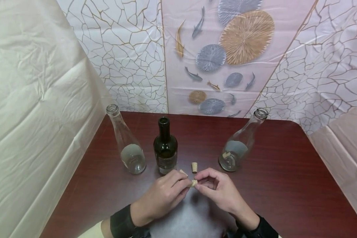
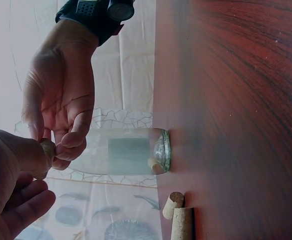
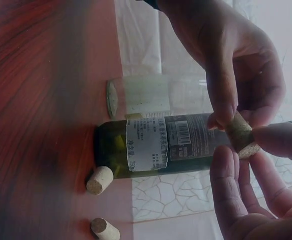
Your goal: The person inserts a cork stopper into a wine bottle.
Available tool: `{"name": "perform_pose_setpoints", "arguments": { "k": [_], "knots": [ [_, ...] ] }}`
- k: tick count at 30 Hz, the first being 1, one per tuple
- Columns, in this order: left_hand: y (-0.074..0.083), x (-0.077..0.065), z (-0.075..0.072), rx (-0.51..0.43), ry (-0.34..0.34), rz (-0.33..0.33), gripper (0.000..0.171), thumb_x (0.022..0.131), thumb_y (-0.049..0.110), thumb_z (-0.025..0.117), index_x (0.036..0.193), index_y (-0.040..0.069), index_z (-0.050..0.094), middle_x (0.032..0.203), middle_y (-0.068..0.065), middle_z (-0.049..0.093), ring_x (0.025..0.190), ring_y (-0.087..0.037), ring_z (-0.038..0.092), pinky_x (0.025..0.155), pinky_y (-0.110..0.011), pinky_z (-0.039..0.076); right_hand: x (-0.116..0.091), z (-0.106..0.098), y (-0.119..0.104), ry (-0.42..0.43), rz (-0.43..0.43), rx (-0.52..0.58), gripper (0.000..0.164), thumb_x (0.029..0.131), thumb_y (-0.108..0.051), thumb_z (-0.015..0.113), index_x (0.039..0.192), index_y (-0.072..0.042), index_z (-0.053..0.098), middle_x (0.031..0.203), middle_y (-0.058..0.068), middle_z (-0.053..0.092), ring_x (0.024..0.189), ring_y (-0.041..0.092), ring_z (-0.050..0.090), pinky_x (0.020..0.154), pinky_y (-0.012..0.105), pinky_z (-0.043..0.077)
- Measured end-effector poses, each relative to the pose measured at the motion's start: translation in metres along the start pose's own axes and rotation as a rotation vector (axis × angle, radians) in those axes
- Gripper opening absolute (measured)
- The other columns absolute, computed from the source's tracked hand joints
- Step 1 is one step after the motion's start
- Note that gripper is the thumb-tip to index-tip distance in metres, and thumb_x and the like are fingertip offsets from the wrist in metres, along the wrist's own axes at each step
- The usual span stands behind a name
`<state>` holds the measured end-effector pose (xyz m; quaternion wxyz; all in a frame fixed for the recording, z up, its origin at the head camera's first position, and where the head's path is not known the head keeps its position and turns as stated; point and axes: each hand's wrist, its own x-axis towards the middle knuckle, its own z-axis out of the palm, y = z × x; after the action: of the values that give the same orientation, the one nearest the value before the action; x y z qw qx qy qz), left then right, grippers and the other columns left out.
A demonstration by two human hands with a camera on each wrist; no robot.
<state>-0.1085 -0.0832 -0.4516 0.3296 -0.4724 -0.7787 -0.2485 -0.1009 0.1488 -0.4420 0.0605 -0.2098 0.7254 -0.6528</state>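
Note:
Between my two hands, raised above the table, is a short tan cork [image 3: 242,135]. My left hand [image 1: 165,194] pinches one end of it between thumb and fingers. At the other end, my right hand [image 1: 223,191] pinches it with thumb and fingertips; its remaining fingers curve below in the right wrist view. Two more corks are on the table just beyond the hands: one cork [image 1: 194,167] stands near the middle, and another cork [image 1: 182,172] is partly covered by the left hand. A dark green bottle [image 1: 165,148] with a printed label stands upright behind the left hand.
A clear glass bottle [image 1: 133,155] stands at the left, and a second clear bottle [image 1: 235,148] at the right with a small cork-like piece inside its base. The dark red table [image 1: 285,185] ends at a patterned cloth [image 1: 131,49] behind.

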Motion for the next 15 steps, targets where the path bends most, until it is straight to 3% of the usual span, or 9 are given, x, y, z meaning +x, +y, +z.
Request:
{"name": "perform_pose_setpoints", "arguments": {
  "k": [4, 7, 9, 12, 15],
  "knots": [
    [0.0, -0.001, 0.001, 0.0, -0.004, 0.001, 0.02, 0.09, 0.005, 0.076, 0.109, 0.009, 0.072, 0.109, -0.001, 0.066, 0.1, -0.011, 0.066, 0.091, -0.02, 0.059, -0.001, 0.001, 0.0, 0.0, -0.008, 0.008, 0.016, 0.092, 0.006, 0.072, 0.107, 0.008, 0.067, 0.107, 0.003, 0.07, 0.095, 0.004, 0.074, 0.082, 0.022, 0.063],
    [-0.001, 0.002, -0.002, -0.013, 0.03, 0.004, 0.024, 0.085, 0.006, 0.081, 0.107, 0.009, 0.073, 0.107, -0.001, 0.067, 0.098, -0.011, 0.066, 0.089, -0.02, 0.059, -0.001, 0.0, 0.0, 0.004, -0.019, 0.001, 0.016, 0.092, 0.006, 0.072, 0.107, 0.008, 0.067, 0.108, 0.007, 0.07, 0.096, 0.004, 0.074, 0.083, 0.022, 0.063],
    [-0.003, 0.008, -0.009, -0.033, 0.092, 0.003, 0.026, 0.081, 0.007, 0.085, 0.104, 0.008, 0.073, 0.104, -0.002, 0.068, 0.095, -0.012, 0.067, 0.088, -0.021, 0.059, -0.001, -0.001, -0.001, 0.014, -0.021, -0.006, 0.017, 0.092, 0.007, 0.072, 0.108, 0.008, 0.067, 0.11, 0.008, 0.07, 0.096, 0.004, 0.074, 0.083, 0.023, 0.063],
    [-0.012, 0.023, -0.027, -0.077, 0.249, -0.011, 0.022, 0.082, 0.01, 0.085, 0.1, 0.004, 0.073, 0.099, -0.005, 0.069, 0.088, -0.016, 0.067, 0.084, -0.023, 0.06, -0.002, -0.003, -0.002, 0.03, -0.004, -0.01, 0.018, 0.092, 0.007, 0.072, 0.109, 0.009, 0.067, 0.111, 0.006, 0.07, 0.094, 0.004, 0.075, 0.081, 0.022, 0.063],
    [-0.023, 0.038, -0.051, -0.136, 0.405, -0.102, 0.021, 0.086, 0.01, 0.083, 0.099, -0.001, 0.072, 0.096, -0.012, 0.07, 0.087, -0.021, 0.067, 0.084, -0.024, 0.059, -0.002, -0.003, -0.002, 0.037, 0.023, -0.015, 0.019, 0.092, 0.006, 0.072, 0.109, 0.009, 0.066, 0.111, 0.006, 0.069, 0.093, 0.004, 0.075, 0.079, 0.022, 0.063]
  ]
}}
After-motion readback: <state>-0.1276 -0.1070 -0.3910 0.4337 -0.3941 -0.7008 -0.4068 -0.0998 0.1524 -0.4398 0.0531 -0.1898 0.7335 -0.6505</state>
